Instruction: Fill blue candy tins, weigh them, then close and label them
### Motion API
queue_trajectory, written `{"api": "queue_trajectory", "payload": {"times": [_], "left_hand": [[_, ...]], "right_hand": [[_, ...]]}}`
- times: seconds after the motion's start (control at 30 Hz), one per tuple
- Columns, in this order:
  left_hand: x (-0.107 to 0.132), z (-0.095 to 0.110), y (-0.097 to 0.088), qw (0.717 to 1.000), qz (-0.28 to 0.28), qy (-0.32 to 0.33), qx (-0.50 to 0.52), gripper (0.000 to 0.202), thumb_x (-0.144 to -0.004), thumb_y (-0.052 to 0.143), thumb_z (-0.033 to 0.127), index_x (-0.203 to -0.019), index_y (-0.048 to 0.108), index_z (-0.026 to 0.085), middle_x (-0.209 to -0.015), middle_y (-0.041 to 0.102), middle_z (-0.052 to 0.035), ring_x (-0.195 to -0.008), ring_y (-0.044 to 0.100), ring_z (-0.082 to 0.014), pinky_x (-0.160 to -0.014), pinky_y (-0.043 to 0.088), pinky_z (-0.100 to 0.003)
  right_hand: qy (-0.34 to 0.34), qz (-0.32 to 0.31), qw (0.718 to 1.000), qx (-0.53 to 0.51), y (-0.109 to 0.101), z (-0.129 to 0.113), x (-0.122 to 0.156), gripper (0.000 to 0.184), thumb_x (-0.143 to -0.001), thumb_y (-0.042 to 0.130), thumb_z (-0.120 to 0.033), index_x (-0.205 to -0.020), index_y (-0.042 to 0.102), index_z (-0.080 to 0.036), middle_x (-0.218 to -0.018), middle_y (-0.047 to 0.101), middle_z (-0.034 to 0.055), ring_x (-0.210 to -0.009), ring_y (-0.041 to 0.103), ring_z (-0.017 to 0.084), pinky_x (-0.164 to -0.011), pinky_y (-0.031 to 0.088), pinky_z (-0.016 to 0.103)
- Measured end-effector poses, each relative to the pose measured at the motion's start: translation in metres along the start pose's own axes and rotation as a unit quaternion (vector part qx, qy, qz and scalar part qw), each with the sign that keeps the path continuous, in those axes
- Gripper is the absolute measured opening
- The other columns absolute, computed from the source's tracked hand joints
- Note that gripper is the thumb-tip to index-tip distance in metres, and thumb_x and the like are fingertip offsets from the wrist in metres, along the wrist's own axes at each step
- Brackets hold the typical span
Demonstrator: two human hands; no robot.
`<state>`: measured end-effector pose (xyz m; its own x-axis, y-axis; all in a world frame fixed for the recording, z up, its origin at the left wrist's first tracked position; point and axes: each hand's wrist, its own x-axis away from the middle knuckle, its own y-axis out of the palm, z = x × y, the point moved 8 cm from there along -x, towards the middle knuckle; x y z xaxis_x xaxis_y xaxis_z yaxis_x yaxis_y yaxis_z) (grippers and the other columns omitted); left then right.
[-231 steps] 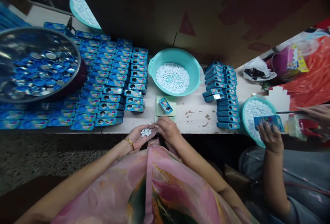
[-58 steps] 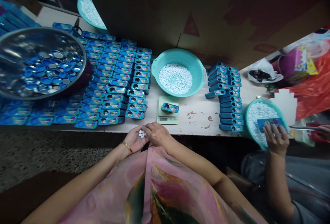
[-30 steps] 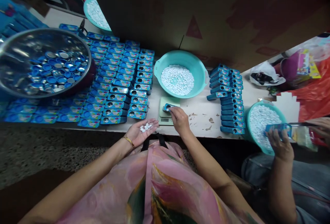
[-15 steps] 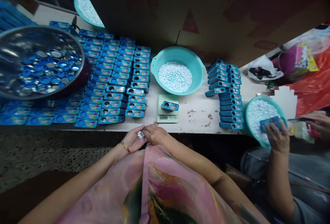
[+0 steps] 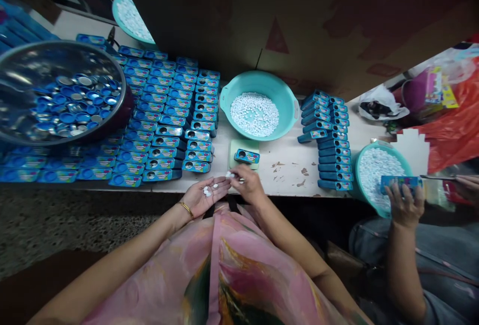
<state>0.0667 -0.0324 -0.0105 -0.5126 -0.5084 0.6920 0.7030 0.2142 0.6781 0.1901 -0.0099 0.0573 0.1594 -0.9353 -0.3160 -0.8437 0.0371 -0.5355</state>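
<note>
My left hand (image 5: 205, 195) is palm up, fingers stretched out, with a few small white tablets (image 5: 207, 191) lying on the palm. Just right of it, my right hand (image 5: 245, 181) pinches several white tablets (image 5: 231, 175) between thumb and fingertips. Beyond the right hand, one blue tin (image 5: 247, 156) with a round hole in its top stands on a pale green scale (image 5: 235, 146); the hand hides the scale's front. Behind that is a turquoise basin (image 5: 288, 100) with white tablets spread over its bottom.
Rows of blue tins (image 5: 149, 115) cover the left of the table, beside a large metal bowl (image 5: 125, 93) of round blue and silver lids. More tins (image 5: 334, 155) stand right. A co-worker's hand (image 5: 406, 205) holds a blue tin over another turquoise basin (image 5: 358, 165). A large cardboard box (image 5: 232, 21) stands behind.
My hands have come apart. The left palm has opened out, showing its tablets; the right hand has moved right and forward to the scale's front edge with tablets in its fingers.
</note>
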Motion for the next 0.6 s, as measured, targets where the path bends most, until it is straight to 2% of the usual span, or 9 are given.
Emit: {"api": "queue_trajectory", "payload": {"times": [0.07,0.13,0.27,0.47,0.53,0.6], "left_hand": [[-0.001,0.001,0.005,1.000,-0.009,-0.006,-0.011,0.028,-0.081,0.044,0.016,-0.102,0.057,0.002,-0.106,0.059,-0.0220,-0.107,0.051,-0.0275,-0.090,0.043,-0.039],[-0.002,0.003,0.006,1.000,-0.012,-0.003,-0.012,0.030,-0.080,0.045,0.016,-0.103,0.056,0.001,-0.110,0.057,-0.0233,-0.110,0.049,-0.0287,-0.091,0.042,-0.038],[0.000,0.004,0.003,1.000,-0.010,0.006,-0.001,0.030,-0.079,0.047,0.017,-0.102,0.057,0.000,-0.110,0.056,-0.0239,-0.110,0.048,-0.0289,-0.091,0.041,-0.038],[0.003,0.003,-0.003,1.000,-0.005,0.014,0.013,0.031,-0.080,0.045,0.017,-0.104,0.056,0.000,-0.111,0.056,-0.0234,-0.112,0.047,-0.0285,-0.092,0.042,-0.037],[0.004,0.004,-0.004,1.000,-0.005,0.015,0.015,0.031,-0.080,0.045,0.016,-0.104,0.056,0.000,-0.111,0.056,-0.0235,-0.112,0.047,-0.0285,-0.092,0.042,-0.037],[0.005,0.005,-0.005,1.000,-0.006,0.017,0.017,0.030,-0.080,0.045,0.016,-0.104,0.056,0.001,-0.112,0.056,-0.0227,-0.112,0.047,-0.0282,-0.092,0.042,-0.037]], "right_hand": [[0.026,0.039,0.998,0.035,-0.025,0.016,-0.011,0.016,-0.080,0.047,-0.020,-0.092,0.057,-0.017,-0.083,0.057,0.0042,-0.070,0.053,0.011,-0.067,0.044,0.023],[0.039,0.048,0.994,0.086,-0.041,0.027,-0.021,0.017,-0.079,0.047,-0.019,-0.092,0.058,-0.017,-0.083,0.057,0.0051,-0.074,0.054,0.013,-0.070,0.044,0.024],[0.047,0.033,0.989,0.140,-0.044,0.040,-0.032,0.020,-0.079,0.048,-0.018,-0.094,0.060,-0.017,-0.086,0.058,0.0062,-0.079,0.055,0.016,-0.072,0.044,0.026],[0.048,0.063,0.994,0.074,-0.040,0.041,-0.034,0.018,-0.079,0.048,-0.019,-0.092,0.062,-0.019,-0.087,0.060,0.0044,-0.083,0.056,0.015,-0.076,0.045,0.027],[0.051,0.082,0.993,0.063,-0.049,0.039,-0.033,0.019,-0.080,0.048,-0.021,-0.093,0.062,-0.019,-0.089,0.061,0.0049,-0.085,0.056,0.015,-0.078,0.045,0.028],[0.056,0.123,0.989,0.063,-0.066,0.034,-0.026,0.020,-0.082,0.046,-0.021,-0.095,0.061,-0.019,-0.091,0.061,0.0058,-0.087,0.056,0.016,-0.080,0.044,0.030]]}}
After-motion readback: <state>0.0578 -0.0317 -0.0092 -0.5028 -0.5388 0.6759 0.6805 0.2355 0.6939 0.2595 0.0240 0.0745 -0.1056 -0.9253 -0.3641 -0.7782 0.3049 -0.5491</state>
